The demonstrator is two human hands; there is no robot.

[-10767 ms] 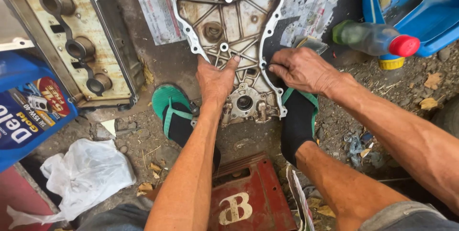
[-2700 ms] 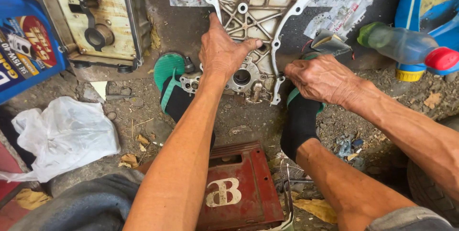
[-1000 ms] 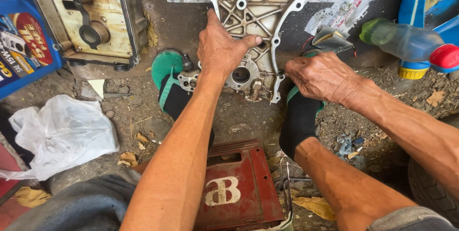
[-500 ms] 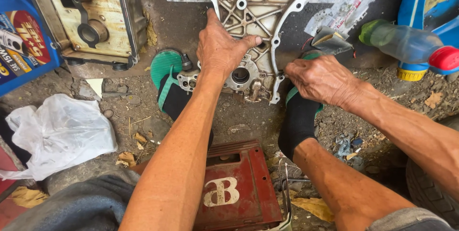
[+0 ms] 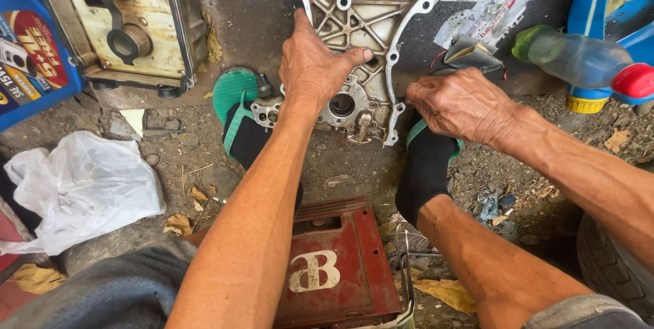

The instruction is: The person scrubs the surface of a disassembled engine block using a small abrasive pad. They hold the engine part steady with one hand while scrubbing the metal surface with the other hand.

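Two hands work one part. The left hand [image 5: 315, 63] lies flat and spread on a cast aluminium engine cover [image 5: 361, 22], pale grey, ribbed and dotted with bolt holes, palm pressing down, thumb reaching toward the rim, nothing gripped. The right hand [image 5: 463, 101] is curled at the cover's right edge, fingers [image 5: 426, 90] bent inward just beside the flange; whether they pinch a small tool or scraper cannot be told.

The flange running past the right fingertips looks bright and bare, so the edge cleaning seems well along by this judgement, while the inner ribs under the left palm stay stained and dull, likely left to do.

Below the left fingers sits the cover's round pump bore [image 5: 342, 105], with rough casting about it. The cover rests on dirt ground between two feet in green-and-black sandals [image 5: 238, 114].

Further out from the left hand: a grimy cream valve cover [image 5: 129, 22], a blue oil jug [image 5: 30, 56], a crumpled white plastic bag [image 5: 82, 189]. Beyond the right fingers lies a clear plastic bottle with red cap [image 5: 586, 60]. Nearest the person, a dented red metal box [image 5: 334, 268].
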